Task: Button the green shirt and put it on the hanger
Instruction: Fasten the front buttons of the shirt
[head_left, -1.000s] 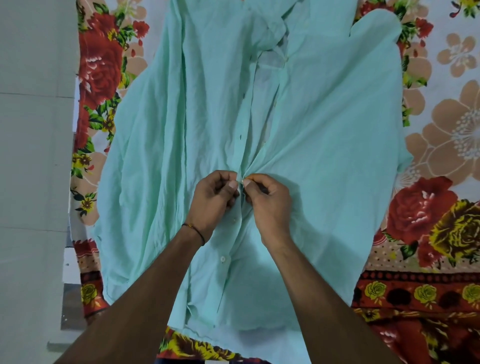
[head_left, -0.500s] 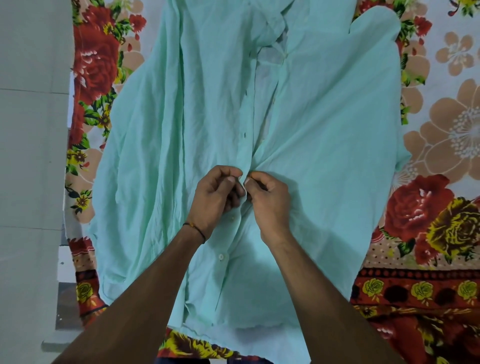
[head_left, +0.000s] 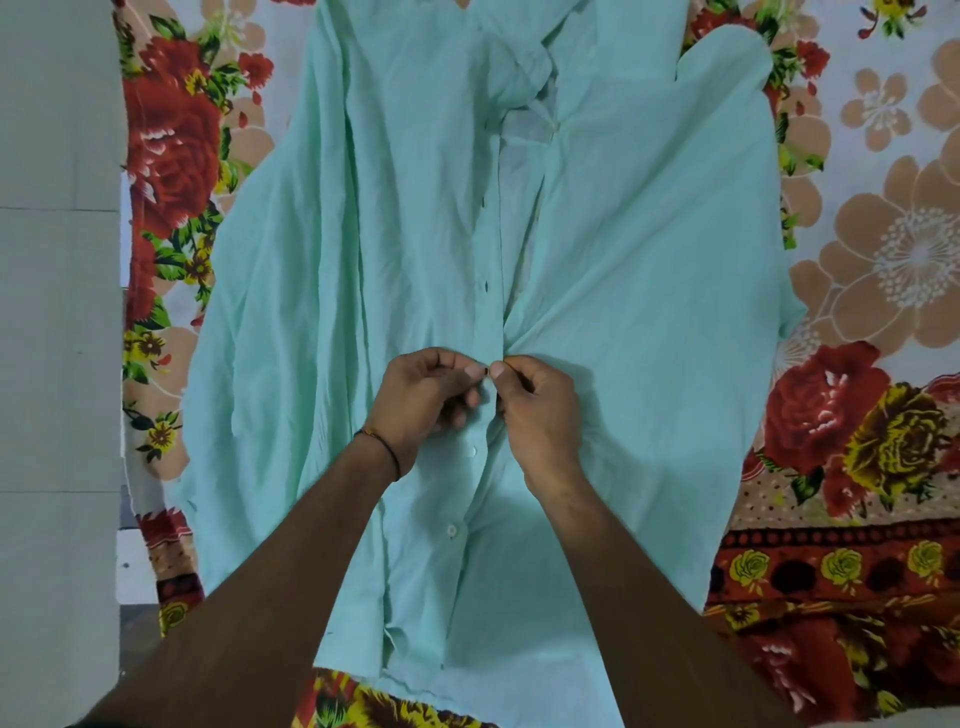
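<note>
The pale green shirt (head_left: 623, 291) lies spread front-up on a flowered bedsheet, collar at the far end. My left hand (head_left: 421, 400) and my right hand (head_left: 540, 405) meet at the middle of the placket, each pinching one edge of the fabric with thumb and fingers. The cloth puckers just above my fingertips. Two white buttons (head_left: 471, 451) below my hands are fastened. Above my hands the placket gapes, with empty buttonholes (head_left: 486, 285) showing. No hanger is in view.
The red, yellow and beige flowered bedsheet (head_left: 872, 291) covers the bed to the right and left of the shirt. The bed's left edge runs beside a pale tiled floor (head_left: 57, 364). A thin bracelet sits on my left wrist.
Both hands stay pinched at the same spot on the placket; the fingertips have shifted slightly against the fabric. The view has drifted a little.
</note>
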